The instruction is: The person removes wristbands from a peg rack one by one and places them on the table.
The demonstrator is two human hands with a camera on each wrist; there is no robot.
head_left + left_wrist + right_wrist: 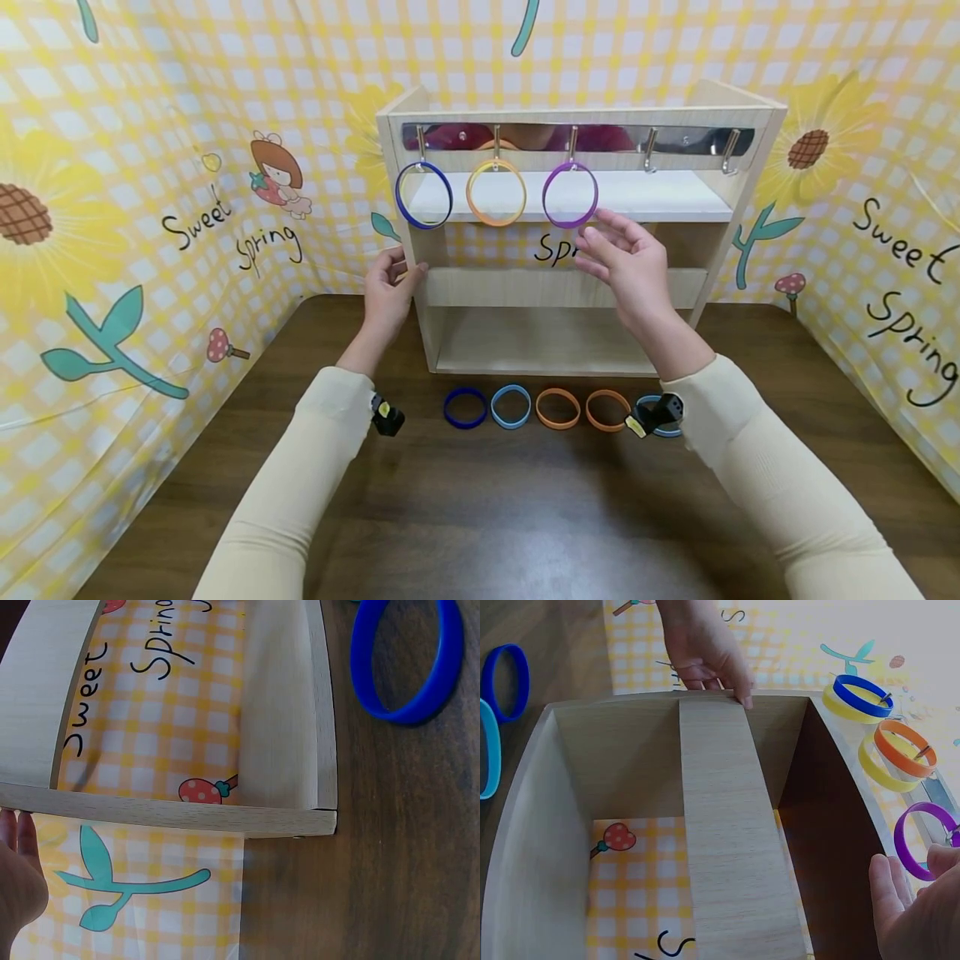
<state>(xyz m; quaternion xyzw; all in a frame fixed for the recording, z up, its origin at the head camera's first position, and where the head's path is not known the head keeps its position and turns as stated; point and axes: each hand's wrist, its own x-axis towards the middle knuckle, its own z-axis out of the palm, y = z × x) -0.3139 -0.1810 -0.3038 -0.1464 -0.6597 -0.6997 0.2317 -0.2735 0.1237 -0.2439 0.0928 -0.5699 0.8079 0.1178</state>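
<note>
While pinching the side of the wooden rack point(564, 287) with the left hand point(388, 290), holding up the right hand point(630, 262) just beside the purple wristband point(570, 224), with fingers loose and a little apart. Cannot tell if touching it. Can see the purple wristband hanging on the third hook point(573, 143) from the left, and yellow, orange and blue wristbands point(885, 750) on the first two. Can also see five wristbands point(557, 426) lying in a row on the brown worktop point(480, 508).
</note>
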